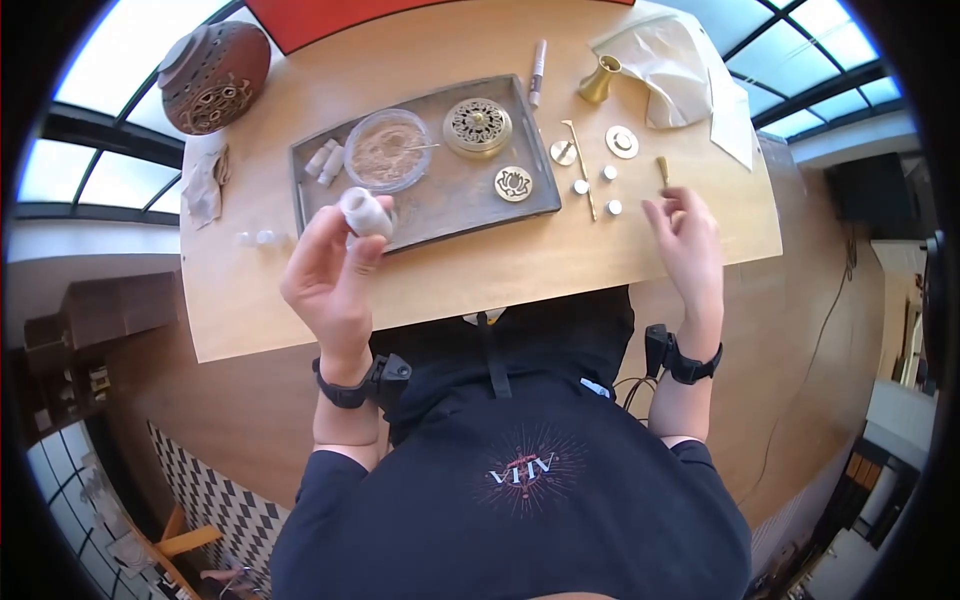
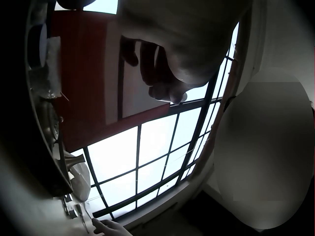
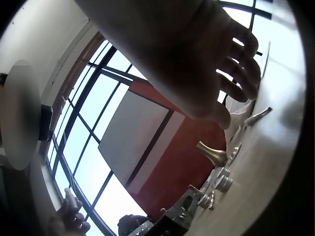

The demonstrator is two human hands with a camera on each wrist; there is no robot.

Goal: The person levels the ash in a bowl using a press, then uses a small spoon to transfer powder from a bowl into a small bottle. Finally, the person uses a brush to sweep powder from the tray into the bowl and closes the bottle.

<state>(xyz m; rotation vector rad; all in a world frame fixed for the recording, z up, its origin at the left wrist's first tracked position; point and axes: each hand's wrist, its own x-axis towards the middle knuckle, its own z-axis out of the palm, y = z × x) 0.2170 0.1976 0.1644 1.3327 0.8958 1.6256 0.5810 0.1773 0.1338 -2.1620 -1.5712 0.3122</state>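
The left hand [image 1: 335,285] is gripping a white bottle [image 1: 372,218] by the tray's [image 1: 430,208] near edge. The empty right hand [image 1: 690,235] is hovering nearest a little brass stick [image 1: 663,171], which is pointing toward the tabletop's [image 1: 735,210] far edge.

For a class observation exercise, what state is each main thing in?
White bottle: held in left hand, looks uncapped.
Right hand: fingers loosely bent, holding nothing visible.
Clear bowl: open, containing tan powder.
Brass burner: pierced lid on.
Brass vase: upright.
Lotus disc: lying flat in tray.
Marker-like tube: lying flat.
White wrapping: crumpled.
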